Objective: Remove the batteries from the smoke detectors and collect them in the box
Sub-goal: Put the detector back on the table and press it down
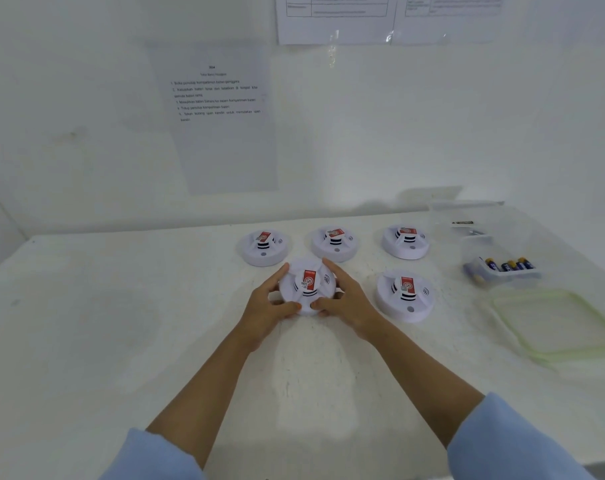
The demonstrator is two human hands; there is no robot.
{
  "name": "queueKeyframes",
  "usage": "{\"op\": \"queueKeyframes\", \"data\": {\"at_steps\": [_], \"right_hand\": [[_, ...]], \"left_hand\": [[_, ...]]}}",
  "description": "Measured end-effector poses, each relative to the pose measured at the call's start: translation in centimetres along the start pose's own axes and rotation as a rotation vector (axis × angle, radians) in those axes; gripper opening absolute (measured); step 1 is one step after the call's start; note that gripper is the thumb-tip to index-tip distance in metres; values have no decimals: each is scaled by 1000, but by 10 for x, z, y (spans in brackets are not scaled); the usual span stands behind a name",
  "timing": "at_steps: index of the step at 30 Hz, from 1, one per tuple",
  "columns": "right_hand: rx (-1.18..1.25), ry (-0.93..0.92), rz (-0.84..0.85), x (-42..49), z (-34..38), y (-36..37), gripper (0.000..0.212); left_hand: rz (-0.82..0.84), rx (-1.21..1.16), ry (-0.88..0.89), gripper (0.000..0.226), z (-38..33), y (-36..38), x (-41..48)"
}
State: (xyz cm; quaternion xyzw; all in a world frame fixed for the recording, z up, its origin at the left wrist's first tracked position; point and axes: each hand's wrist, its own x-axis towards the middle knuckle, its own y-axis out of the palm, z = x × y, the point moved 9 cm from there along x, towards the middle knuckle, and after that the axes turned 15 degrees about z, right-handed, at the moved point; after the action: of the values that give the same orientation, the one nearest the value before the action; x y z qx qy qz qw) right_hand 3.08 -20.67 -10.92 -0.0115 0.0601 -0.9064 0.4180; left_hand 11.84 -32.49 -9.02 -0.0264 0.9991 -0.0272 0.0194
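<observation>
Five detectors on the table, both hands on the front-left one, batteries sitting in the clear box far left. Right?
Not quite. The head view shows the clear box with the batteries at the far right of the table, not the left. The rest holds: five detectors, with the left hand and right hand on the front-left detector.

Smoke detectors (307, 285) white, red label on top, black vent slits. Batteries (508, 265) dark blue with gold ends, probably. Lid (553, 323) clear, pale green rim. Sleeves (515, 441) light blue. Table (121, 306) white.
</observation>
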Motion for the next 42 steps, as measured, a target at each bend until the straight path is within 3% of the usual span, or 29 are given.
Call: {"op": "queueKeyframes", "data": {"at_steps": [23,30,42], "right_hand": [[35,3,68,-7,3,6,77],[181,44,143,-9,3,7,55],[132,61,157,-12,6,9,51]], "left_hand": [[24,28,4,70,1,-1,2],[54,14,11,67,-2,-4,3],[60,28,-13,66,3,-6,3]]}}
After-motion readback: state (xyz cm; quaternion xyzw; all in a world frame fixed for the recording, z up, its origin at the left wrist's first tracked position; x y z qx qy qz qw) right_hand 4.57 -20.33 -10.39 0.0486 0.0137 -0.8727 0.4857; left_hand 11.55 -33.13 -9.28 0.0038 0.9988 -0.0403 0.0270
